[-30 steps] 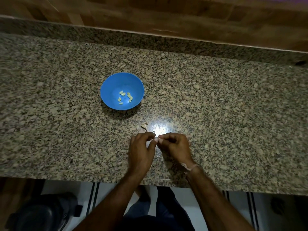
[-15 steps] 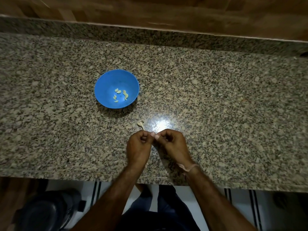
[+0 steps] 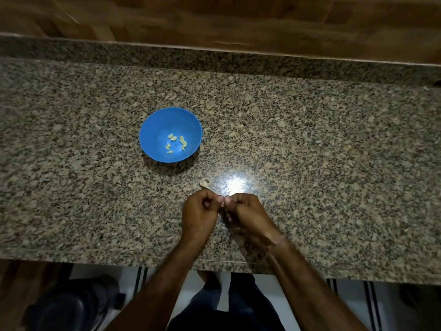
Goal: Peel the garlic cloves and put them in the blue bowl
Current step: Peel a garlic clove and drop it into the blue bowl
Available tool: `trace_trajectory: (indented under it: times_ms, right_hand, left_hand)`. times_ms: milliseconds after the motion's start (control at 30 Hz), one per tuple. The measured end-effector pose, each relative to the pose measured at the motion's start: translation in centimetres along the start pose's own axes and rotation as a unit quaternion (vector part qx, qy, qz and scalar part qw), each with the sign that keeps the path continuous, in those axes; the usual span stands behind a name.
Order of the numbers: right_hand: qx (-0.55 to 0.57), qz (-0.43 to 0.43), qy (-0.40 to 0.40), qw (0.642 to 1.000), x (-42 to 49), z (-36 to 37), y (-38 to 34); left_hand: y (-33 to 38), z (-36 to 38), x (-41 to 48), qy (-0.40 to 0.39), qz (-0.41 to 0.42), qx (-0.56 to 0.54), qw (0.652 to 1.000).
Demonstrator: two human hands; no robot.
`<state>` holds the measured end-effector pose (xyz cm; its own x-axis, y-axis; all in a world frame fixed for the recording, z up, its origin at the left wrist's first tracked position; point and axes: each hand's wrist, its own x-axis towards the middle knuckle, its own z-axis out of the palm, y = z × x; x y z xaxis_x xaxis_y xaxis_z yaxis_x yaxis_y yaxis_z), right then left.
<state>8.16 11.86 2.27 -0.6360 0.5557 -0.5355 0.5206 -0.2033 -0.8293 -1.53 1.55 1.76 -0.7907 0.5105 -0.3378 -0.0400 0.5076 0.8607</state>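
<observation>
Left hand [image 3: 199, 211] and right hand [image 3: 245, 211], fingers curled, pinch one garlic clove [image 3: 222, 204] between them; blue bowl [image 3: 152, 130] lies forward-left, nearer the left hand.

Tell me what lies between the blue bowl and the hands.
In the head view, one pale garlic scrap lies there, nearer the left hand than the blue bowl.

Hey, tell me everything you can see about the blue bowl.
The blue bowl is round, smooth and plain, plastic by its look. It stands upright on the granite counter, left of centre. Several small pale peeled cloves lie loose on its bottom. Only the counter and cloves touch it.
</observation>
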Motion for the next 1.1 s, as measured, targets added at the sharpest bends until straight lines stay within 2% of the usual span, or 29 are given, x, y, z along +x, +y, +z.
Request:
trace_trajectory:
  times_ms: [33,100,200,267,367,433,500,533,567,633,667,700,767,800,833,867,900,933,967,1000,1033,1067,1100]
  right_hand:
    - [0.041,0.035,-0.028,0.998,-0.4,0.0,-0.2]
    - [0.03,0.017,-0.028,0.999,-0.4,0.6,0.1]
    - [-0.092,-0.064,0.049,0.992,-0.9,1.4,0.7]
    - [-0.148,-0.089,0.033,0.984,-1.1,1.4,0.5]
    - [-0.107,-0.104,0.025,0.988,-1.3,1.3,-0.2]
    - [-0.071,-0.113,0.051,0.99,-0.9,1.6,0.2]
    - [-0.113,-0.133,0.07,0.982,-0.8,1.1,0.3]
    - [-0.095,-0.126,0.062,0.986,-0.7,1.1,0.7]
    - [-0.061,-0.12,0.046,0.99,-0.7,1.1,0.7]
    - [0.046,-0.087,-0.001,0.995,-0.6,1.0,0.0]
    - [0.058,-0.066,0.003,0.996,-0.7,1.1,-0.4]
    - [-0.005,-0.095,0.029,0.995,-0.5,1.2,0.0]
    - [-0.143,-0.159,0.091,0.973,-0.3,1.3,0.7]
    - [-0.192,-0.185,0.111,0.957,-0.3,1.0,0.8]
    - [-0.192,-0.202,0.101,0.955,-0.3,0.8,1.1]
    - [-0.123,-0.181,0.065,0.974,-0.8,1.0,0.8]
    - [0.005,-0.143,0.046,0.989,-0.9,1.0,0.6]
    - [0.12,-0.059,0.014,0.991,-0.7,1.1,0.2]
    - [0.228,0.055,-0.03,0.972,-0.6,1.2,-0.2]
    - [0.279,0.14,-0.056,0.948,-0.5,1.1,-0.4]
    - [0.268,0.169,-0.067,0.946,-0.4,1.0,-0.2]
    - [0.231,0.146,-0.064,0.96,-0.5,0.9,0.0]
    - [0.169,0.085,-0.046,0.981,-0.6,0.9,0.3]
  left_hand:
    - [0.1,-0.2,-0.3,0.009,0.032,0.038,0.999]
    - [0.1,-0.4,-0.6,0.025,0.048,0.08,0.995]
    - [0.1,-0.2,-0.8,0.03,0.016,0.087,0.996]
    - [0.0,0.0,-1.1,0.03,0.028,0.103,0.994]
    - [-0.1,-0.2,-1.3,0.026,0.067,0.173,0.982]
    - [-0.3,0.0,-0.6,-0.032,-0.014,0.076,0.997]
    - [0.5,0.0,-0.3,-0.089,-0.116,-0.033,0.989]
    - [0.7,0.0,-0.2,-0.088,-0.118,-0.05,0.988]
    - [0.8,0.1,-0.3,-0.071,-0.078,-0.039,0.994]
    - [0.9,0.0,-0.8,-0.017,0.029,0.051,0.998]
    - [1.0,0.0,-0.9,-0.002,0.045,0.076,0.996]
    - [0.9,0.1,-0.9,-0.016,0.028,0.062,0.998]
    - [1.0,0.3,-0.4,-0.092,-0.093,-0.006,0.991]
    - [1.2,0.2,-0.4,-0.116,-0.145,-0.028,0.982]
    - [1.3,0.1,-0.4,-0.122,-0.147,-0.029,0.981]
    - [1.2,0.1,-0.5,-0.102,-0.09,0.011,0.991]
    - [0.8,0.2,-0.7,-0.06,-0.008,0.051,0.997]
    - [0.3,0.1,-0.9,-0.017,0.083,0.108,0.99]
    - [-0.1,0.1,-1.1,0.003,0.149,0.147,0.978]
    - [-0.2,0.3,-1.3,0.003,0.165,0.139,0.976]
    - [-0.3,0.4,-1.3,-0.016,0.144,0.109,0.983]
    - [-0.2,0.5,-1.2,-0.05,0.081,0.051,0.994]
    - [0.0,0.6,-1.0,-0.089,0.001,-0.023,0.996]
